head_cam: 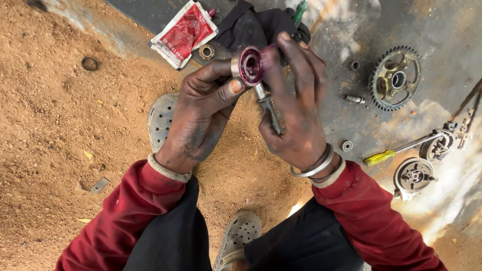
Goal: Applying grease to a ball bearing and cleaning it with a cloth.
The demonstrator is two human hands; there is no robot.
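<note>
The left hand pinches a round bearing smeared with red grease between thumb and fingers; the right hand closes around a metal tool just below it, its fingertips touching the bearing's rim.

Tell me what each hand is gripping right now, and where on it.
The left hand pinches a round bearing, smeared with red grease, by its outer rim. The right hand touches the bearing's far edge with its fingertips and holds a metal tool by its shaft.
</note>
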